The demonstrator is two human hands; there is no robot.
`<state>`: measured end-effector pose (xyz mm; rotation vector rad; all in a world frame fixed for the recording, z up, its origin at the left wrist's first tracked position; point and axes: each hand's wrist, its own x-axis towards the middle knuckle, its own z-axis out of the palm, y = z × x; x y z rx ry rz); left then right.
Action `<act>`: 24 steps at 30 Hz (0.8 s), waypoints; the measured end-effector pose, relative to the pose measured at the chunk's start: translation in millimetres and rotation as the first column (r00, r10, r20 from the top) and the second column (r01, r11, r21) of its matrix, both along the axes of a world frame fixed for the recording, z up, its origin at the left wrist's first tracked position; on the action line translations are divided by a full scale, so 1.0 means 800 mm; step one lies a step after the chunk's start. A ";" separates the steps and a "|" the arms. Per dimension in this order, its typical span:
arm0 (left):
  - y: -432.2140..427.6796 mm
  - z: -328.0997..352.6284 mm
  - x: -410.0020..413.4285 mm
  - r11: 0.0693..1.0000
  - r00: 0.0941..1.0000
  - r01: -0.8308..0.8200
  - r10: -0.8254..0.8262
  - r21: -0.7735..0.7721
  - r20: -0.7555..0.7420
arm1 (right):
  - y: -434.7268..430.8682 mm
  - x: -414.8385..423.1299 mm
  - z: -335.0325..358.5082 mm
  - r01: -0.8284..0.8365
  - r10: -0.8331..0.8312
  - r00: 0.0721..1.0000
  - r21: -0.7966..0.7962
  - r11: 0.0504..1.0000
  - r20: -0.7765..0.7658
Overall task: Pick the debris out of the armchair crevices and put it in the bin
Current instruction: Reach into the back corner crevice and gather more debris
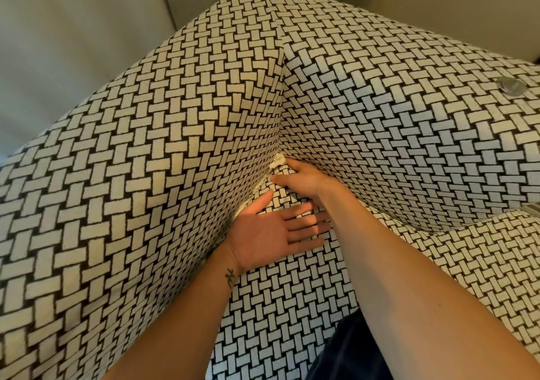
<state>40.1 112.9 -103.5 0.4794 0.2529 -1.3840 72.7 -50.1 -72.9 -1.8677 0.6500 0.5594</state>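
One debris wad (277, 161) lies in the crevice (263, 184) beside the loosely curled right hand (304, 179); left hand (263, 233) spread.

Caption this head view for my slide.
Right hand reaches for white debris in the armchair crevice; left hand rests open, palm up, on the seat.

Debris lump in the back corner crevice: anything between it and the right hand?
Nothing. The head view shows the right hand with its forefinger right up against the debris lump, and only the armchair fabric around them.
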 end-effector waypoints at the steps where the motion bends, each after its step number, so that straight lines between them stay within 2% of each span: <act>1: -0.001 0.000 -0.001 1.000 1.000 -0.008 0.008 0.009 0.009 | 0.001 0.004 0.001 -0.017 0.017 1.000 -0.019 1.000 -0.010; 4: -0.002 0.003 0.000 1.000 1.000 -0.006 0.006 0.011 0.021 | 0.011 0.023 0.011 -0.103 0.099 0.991 -0.046 0.994 -0.093; 7: -0.002 0.002 -0.001 1.000 1.000 -0.003 0.003 -0.001 0.000 | 0.017 0.033 0.010 -0.108 0.098 0.986 -0.067 0.992 -0.138; 13: -0.002 0.000 0.000 1.000 1.000 -0.007 0.007 0.007 -0.012 | 0.011 0.012 0.008 -0.004 0.004 0.999 0.002 1.000 -0.045; 18: -0.002 0.001 0.000 0.999 1.000 -0.025 0.025 0.022 0.010 | 0.018 0.012 0.003 0.051 -0.051 0.999 -0.047 0.998 -0.011; 21: -0.004 0.006 0.001 0.998 0.999 -0.043 0.043 0.043 0.015 | 0.006 0.032 -0.049 0.051 -0.051 0.999 -0.002 0.999 -0.003; 24: -0.005 0.008 -0.003 0.996 0.999 -0.042 0.039 0.077 0.034 | 0.005 0.025 -0.052 0.118 -0.117 0.993 -0.062 0.991 0.020</act>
